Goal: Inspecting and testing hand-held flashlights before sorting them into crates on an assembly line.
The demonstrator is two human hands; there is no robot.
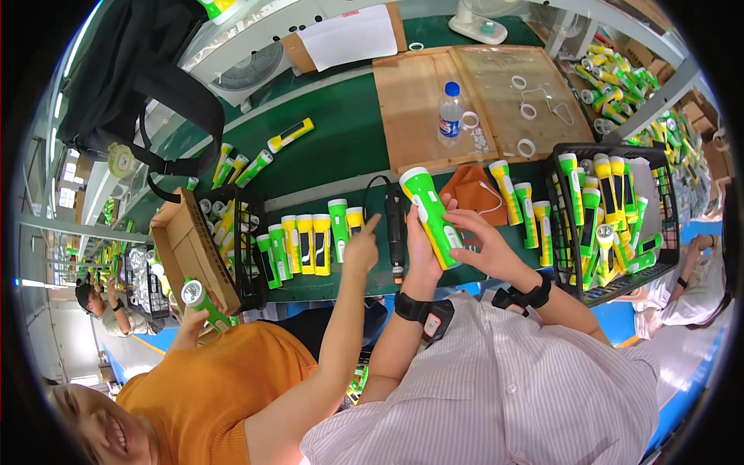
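A green and white flashlight is tilted in front of my chest, its wide white head up and to the left. My left hand is closed around its body from the left and below. At its lower right side, my right hand grips it between thumb and fingers. Just left of my hands, a black electric screwdriver hangs upright on a cord. An orange-brown cloth or pouch with a white cord lies behind my right hand. Several yellow and green flashlights stand to its right.
A black crate of flashlights stands at right. At left, a co-worker in an orange top holds a green flashlight and points toward a flashlight row. A water bottle and white rings are on wooden boards.
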